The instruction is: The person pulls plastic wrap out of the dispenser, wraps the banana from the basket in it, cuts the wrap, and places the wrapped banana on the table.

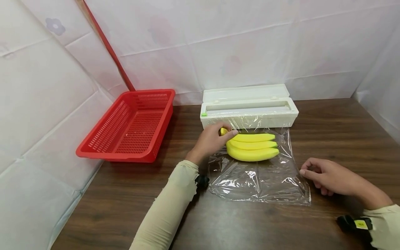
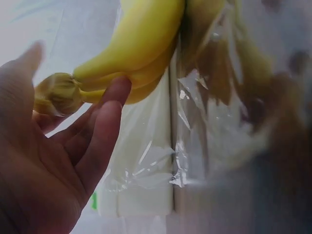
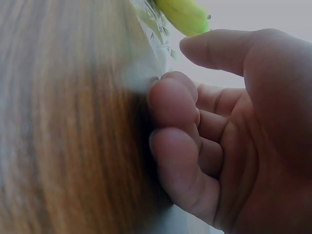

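Note:
A bunch of yellow bananas [image 1: 252, 147] lies over clear plastic wrap [image 1: 259, 184] drawn from a white wrap dispenser [image 1: 250, 119]. My left hand [image 1: 215, 139] holds the bunch by its stem end. In the left wrist view, fingers [image 2: 105, 131] of that hand curve beneath the stem [image 2: 61, 95], while the thumb stands raised on the other side. At the wrap's right edge, my right hand [image 1: 332, 175] rests by the table with loosely curled fingers. In the right wrist view, nothing shows in its grasp; a green banana tip [image 3: 187, 17] is beyond the thumb.
A red perforated basket [image 1: 159, 133] sits left of the dispenser. The dispenser's lid [image 1: 247, 92] is raised at the back. A brown wooden table [image 1: 131, 201] lies under everything, with white sheeting [image 1: 243, 45] behind and on both sides.

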Available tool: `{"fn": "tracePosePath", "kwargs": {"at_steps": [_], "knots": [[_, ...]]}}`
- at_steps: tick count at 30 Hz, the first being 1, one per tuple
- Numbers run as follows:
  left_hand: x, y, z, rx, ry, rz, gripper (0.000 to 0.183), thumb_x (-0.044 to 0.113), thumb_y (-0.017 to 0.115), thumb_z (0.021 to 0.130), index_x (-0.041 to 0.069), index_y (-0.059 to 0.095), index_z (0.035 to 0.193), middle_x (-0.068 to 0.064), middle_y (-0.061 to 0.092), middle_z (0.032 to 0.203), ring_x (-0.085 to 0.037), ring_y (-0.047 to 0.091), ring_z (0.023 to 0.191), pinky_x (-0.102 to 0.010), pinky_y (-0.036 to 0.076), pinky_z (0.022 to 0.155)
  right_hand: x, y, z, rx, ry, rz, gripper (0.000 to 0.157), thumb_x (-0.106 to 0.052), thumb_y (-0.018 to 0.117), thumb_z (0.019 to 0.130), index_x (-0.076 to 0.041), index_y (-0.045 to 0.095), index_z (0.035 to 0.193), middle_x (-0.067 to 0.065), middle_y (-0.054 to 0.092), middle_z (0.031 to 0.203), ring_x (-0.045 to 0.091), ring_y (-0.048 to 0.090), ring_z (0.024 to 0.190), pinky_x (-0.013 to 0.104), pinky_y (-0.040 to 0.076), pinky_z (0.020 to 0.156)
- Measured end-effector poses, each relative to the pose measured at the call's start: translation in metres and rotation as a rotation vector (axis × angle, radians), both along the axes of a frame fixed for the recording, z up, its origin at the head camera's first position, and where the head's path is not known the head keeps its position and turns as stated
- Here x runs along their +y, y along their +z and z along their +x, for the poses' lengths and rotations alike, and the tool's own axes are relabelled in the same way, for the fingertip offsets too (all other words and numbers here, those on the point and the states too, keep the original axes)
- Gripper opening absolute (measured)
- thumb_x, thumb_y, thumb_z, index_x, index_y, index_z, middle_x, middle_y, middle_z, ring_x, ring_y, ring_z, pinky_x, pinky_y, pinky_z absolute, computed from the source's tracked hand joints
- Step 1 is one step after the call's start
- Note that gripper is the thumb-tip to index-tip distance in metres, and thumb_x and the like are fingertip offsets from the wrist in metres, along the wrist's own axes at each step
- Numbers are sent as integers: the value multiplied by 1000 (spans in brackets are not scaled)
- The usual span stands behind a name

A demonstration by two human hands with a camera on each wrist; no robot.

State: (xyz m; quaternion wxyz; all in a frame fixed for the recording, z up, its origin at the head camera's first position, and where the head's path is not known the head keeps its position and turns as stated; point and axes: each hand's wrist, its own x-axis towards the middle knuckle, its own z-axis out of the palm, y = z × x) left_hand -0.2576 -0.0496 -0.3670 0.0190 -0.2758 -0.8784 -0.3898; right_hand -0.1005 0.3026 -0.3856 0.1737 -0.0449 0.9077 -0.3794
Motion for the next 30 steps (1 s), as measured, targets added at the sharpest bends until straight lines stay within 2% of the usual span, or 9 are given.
{"fn": "tracePosePath", "kwargs": {"at_steps": [3, 7, 9, 12, 15, 19, 24, 30], "knots": [[-3, -1, -1, -18, 13, 0, 39, 61, 47, 99, 28, 67, 102, 7, 63, 88, -14, 60, 82, -34, 49, 76, 0, 0, -1, 2, 1, 1, 31, -37, 56, 103, -7, 58, 112, 6, 54, 69, 21, 55, 51, 38, 50, 43], [-6, -6, -1, -115, 12, 83, 55, 65, 32, 102, 22, 66, 95, 3, 66, 87, -19, 69, 78, -36, 52, 77, 0, -1, -1, -11, 0, -7, 31, -36, 56, 103, -7, 58, 111, 6, 54, 68, 21, 55, 50, 38, 50, 43], [-7, -8, -2, -165, 25, 125, 61, 67, 28, 101, 20, 66, 90, 3, 68, 85, -21, 71, 75, -36, 52, 76, 1, -3, -1, -16, 3, -14, 31, -36, 56, 103, -6, 58, 111, 6, 54, 69, 21, 56, 50, 38, 50, 43], [-10, -10, -4, -158, 72, 153, 64, 67, 26, 101, 21, 69, 94, 2, 71, 83, -21, 72, 74, -36, 52, 73, 3, -3, -2, -11, 22, -30, 31, -35, 55, 104, -6, 58, 113, 7, 54, 69, 21, 56, 51, 38, 50, 43], [-12, -12, -9, -103, 131, 177, 57, 60, 33, 104, 18, 71, 101, -1, 72, 84, -22, 72, 71, -35, 52, 67, 6, -2, -3, -5, 60, -53, 31, -32, 53, 105, -3, 57, 116, 7, 55, 70, 21, 57, 52, 38, 50, 44], [-16, -12, -16, -29, 207, 200, 35, 42, 53, 103, 14, 73, 103, -2, 72, 84, -19, 71, 67, -32, 51, 59, 8, 3, -4, 23, 85, -57, 33, -30, 52, 106, 0, 56, 120, 7, 56, 72, 19, 58, 56, 36, 51, 46], [-22, -11, -21, 37, 317, 191, 14, 28, 66, 95, 17, 74, 97, 5, 69, 76, -9, 65, 64, -31, 49, 61, 2, 14, -10, 165, 51, 10, 28, -28, 55, 105, -3, 60, 114, 3, 59, 74, 15, 60, 62, 32, 53, 52], [-29, -12, -24, 66, 389, 180, 10, 25, 69, 92, 16, 73, 93, 4, 69, 81, -11, 63, 71, -33, 48, 65, -12, 26, -20, 331, 29, 89, 22, -26, 57, 104, -6, 64, 110, -1, 61, 74, 12, 59, 62, 29, 50, 55]]}}
